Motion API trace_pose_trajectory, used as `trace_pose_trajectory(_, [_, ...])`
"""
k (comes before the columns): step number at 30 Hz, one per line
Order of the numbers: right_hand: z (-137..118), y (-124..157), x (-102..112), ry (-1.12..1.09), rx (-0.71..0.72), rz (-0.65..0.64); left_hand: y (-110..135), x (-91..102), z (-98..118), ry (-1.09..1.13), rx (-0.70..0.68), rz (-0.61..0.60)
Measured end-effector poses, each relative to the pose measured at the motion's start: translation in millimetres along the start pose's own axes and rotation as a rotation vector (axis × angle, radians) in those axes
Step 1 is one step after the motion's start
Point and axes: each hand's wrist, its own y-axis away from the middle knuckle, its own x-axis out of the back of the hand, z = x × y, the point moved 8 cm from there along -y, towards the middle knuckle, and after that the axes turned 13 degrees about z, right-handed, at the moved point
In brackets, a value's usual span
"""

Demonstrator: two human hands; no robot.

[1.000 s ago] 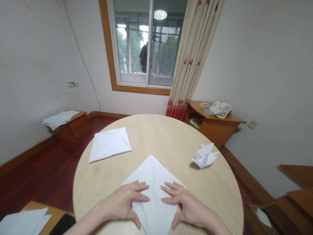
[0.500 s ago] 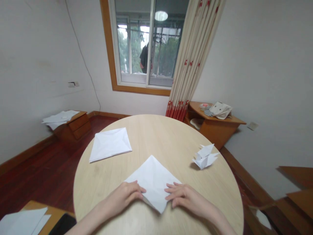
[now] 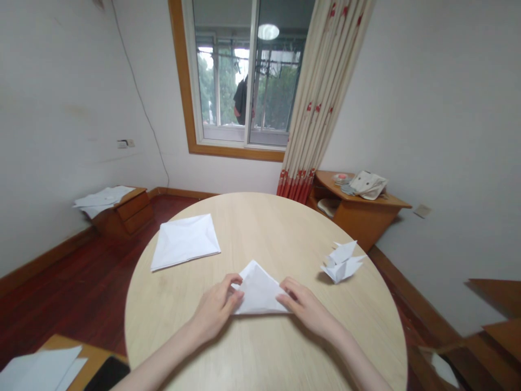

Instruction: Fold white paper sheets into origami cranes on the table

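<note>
A white sheet of paper (image 3: 259, 290), folded up into a triangle, lies on the round wooden table (image 3: 264, 228) in front of me. My left hand (image 3: 217, 307) pinches the triangle's left corner with curled fingers. My right hand (image 3: 306, 307) holds the right corner, fingers closed on the paper's edge. The fold line runs along the near side between both hands.
A stack of white paper (image 3: 185, 247) lies at the table's left. A folded paper figure (image 3: 341, 260) stands at the right. A wooden corner shelf (image 3: 358, 209) and a low cabinet (image 3: 118, 209) with papers flank the table. More white sheets (image 3: 38, 369) lie bottom left.
The flat diamond-shaped sheet has been folded away from me: its near point was lifted and brought up to the far point, leaving a triangle. Both hands moved forward with it.
</note>
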Motion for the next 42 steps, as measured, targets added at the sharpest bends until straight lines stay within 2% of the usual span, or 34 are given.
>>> trace_pose_trajectory(4, [2,-8,-2,0.014,0.028,0.007,-6,8.4,13,-0.081,-0.178,0.174])
trace_pose_trajectory(8, [4,-16,-2,0.038,0.060,0.043,-5,16.1,39,-0.241,-0.456,0.346])
trace_pose_trajectory(11, [7,-21,-2,0.059,0.069,0.072,1,7.1,54,-0.352,-0.645,0.336])
trace_pose_trajectory(13, [9,-23,-3,0.076,0.072,0.090,5,-2.2,57,-0.394,-0.706,0.299])
trace_pose_trajectory(22, [25,-42,-8,0.182,0.054,0.139,-5,-35.5,36,-0.559,-0.556,0.190])
trace_pose_trajectory(28, [30,-53,-8,0.320,0.001,0.112,-18,-49.1,23,-0.631,-0.456,0.203])
trace_pose_trajectory(31, [28,-51,-7,0.374,0.000,0.147,-20,-54.7,20,-0.656,-0.431,0.203])
trace_pose_trajectory(36, [15,-40,-13,0.436,0.102,0.266,-18,-62.5,15,-0.661,-0.426,0.174])
trace_pose_trajectory(42, [0,-27,-38,0.444,0.337,0.220,-15,-67.2,9,-0.655,-0.446,0.185])
